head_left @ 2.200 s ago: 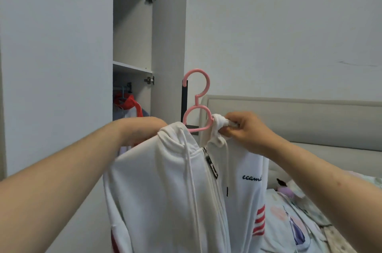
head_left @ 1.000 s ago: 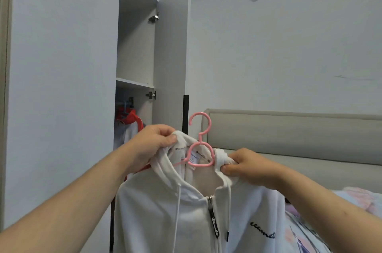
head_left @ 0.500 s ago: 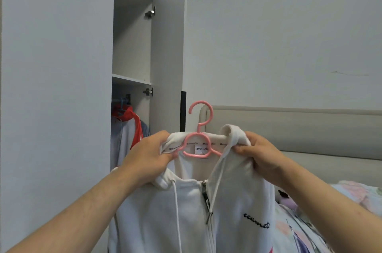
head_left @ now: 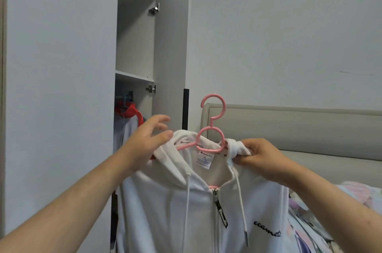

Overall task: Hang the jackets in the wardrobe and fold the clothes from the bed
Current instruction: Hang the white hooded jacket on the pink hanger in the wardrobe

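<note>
White hooded jacket (head_left: 165, 211) on a pink hanger (head_left: 211, 126) sits at six o'clock; our right hand (head_left: 266, 159) pinches its collar (head_left: 237, 147) at three, our left hand (head_left: 144, 145) hovers at nine, fingers (head_left: 161, 118) spread, relaxed.

Stretches both bare forearms up and inward from the lower corners. Holds left hand (head_left: 147, 145) loose, fingers spread and nearly straight, thumb tip against the hood edge of the white jacket (head_left: 157, 211) just right of it. Pinches a bunched fold of that jacket with right hand (head_left: 265, 158), fingers curled, the fold sticking out left of the knuckles.
</note>
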Demonstrator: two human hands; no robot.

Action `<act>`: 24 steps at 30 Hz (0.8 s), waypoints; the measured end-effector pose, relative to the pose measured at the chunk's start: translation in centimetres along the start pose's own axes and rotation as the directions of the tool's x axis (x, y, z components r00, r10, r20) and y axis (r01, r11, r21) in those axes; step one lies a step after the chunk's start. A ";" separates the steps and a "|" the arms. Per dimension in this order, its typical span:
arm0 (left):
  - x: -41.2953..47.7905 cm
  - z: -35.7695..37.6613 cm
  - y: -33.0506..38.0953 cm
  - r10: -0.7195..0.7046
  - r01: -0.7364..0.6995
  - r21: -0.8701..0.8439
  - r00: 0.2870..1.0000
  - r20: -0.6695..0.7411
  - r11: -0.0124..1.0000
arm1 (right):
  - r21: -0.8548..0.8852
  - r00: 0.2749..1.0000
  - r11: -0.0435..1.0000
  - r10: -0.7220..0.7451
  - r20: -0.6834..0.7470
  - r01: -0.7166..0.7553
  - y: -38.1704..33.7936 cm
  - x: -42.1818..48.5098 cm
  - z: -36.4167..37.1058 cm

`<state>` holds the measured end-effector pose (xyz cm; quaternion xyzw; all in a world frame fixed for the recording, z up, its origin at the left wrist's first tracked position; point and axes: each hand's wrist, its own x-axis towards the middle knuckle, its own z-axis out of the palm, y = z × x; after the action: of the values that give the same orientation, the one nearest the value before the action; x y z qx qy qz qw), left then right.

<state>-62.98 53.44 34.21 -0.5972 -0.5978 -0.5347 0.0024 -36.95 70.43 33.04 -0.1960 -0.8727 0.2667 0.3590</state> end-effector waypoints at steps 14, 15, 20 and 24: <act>-1.4 0.1 0.6 -0.097 -0.011 0.513 0.978 0.182 0.858 | 0.029 0.964 0.988 -0.139 -0.228 0.150 -0.2 -1.7 1.7; -1.5 0.0 0.3 -0.080 -0.014 0.535 0.985 0.151 0.845 | -0.034 0.956 0.984 -0.177 -0.235 0.174 -0.1 -2.1 1.6; -2.3 -0.4 -1.5 0.001 0.043 0.549 0.997 -0.080 0.834 | -0.486 0.908 0.865 -0.297 -0.296 0.125 2.8 -4.5 1.6; -3.0 0.3 -2.4 0.027 0.019 0.541 0.997 -0.078 0.841 | -0.378 0.980 0.923 -0.133 -0.147 0.069 2.7 -5.6 1.9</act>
<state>-63.62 52.17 30.66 -0.5509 -0.7226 -0.3683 0.1967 -34.16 68.92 27.34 -0.2369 -0.8825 0.0603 0.4019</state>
